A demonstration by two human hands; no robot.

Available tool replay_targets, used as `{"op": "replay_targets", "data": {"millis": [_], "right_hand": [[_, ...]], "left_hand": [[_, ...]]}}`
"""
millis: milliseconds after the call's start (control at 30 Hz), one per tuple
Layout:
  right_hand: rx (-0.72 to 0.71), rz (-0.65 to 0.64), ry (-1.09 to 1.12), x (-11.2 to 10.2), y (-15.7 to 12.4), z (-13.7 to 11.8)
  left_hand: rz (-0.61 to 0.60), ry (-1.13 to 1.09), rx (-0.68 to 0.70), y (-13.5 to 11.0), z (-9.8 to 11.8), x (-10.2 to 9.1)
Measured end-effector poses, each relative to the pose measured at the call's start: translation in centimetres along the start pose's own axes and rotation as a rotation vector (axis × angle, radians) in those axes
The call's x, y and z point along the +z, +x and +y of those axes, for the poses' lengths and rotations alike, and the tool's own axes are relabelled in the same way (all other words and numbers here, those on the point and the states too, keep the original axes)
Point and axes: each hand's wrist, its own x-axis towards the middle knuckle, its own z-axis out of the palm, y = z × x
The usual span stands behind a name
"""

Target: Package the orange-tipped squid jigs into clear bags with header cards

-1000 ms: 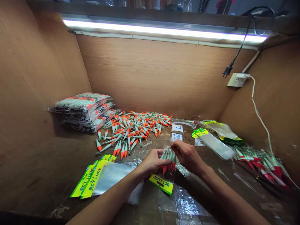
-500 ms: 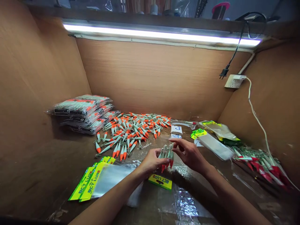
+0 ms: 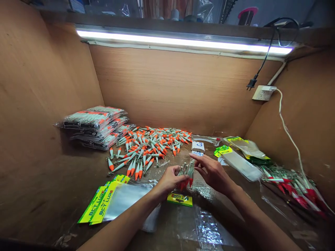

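Observation:
My left hand [image 3: 170,179] is closed around several squid jigs [image 3: 184,175] with pale bodies and red tips. They point downward, hook crowns up. At the right side of this bunch, my right hand [image 3: 213,172] has its thumb and index finger at the hook end of one jig [image 3: 191,177], which hangs slightly apart from the others. Part of the grip is hidden by the fingers. Below the bunch lies a yellow-green BCT LURE header card [image 3: 180,199]; whether the jigs are inside its bag, I cannot tell.
Loose orange-tipped jigs [image 3: 150,146] are heaped at the back, beside stacked filled packs [image 3: 91,120]. Clear header bags [image 3: 125,198] lie front left, more bags [image 3: 240,164] to the right. Red-tipped jigs [image 3: 295,186] pile far right, near a white cable [image 3: 285,125].
The rightmost jig now stands a little farther from the bunch, with my right fingers still at its hook end. Both hands keep nearly the same place; the view has shifted slightly.

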Motion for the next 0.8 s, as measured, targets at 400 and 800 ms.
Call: {"op": "replay_targets", "data": {"millis": [400,800], "right_hand": [[0.013,0.1,0.083,0.53,-0.21,-1.04],[0.136,0.102,0.094,0.42,0.16,-0.47]], "left_hand": [[-0.108,-0.049,0.0,-0.49,0.35,0.01],[0.018,0.003,0.01,-0.02,-0.33,-0.2]]}}
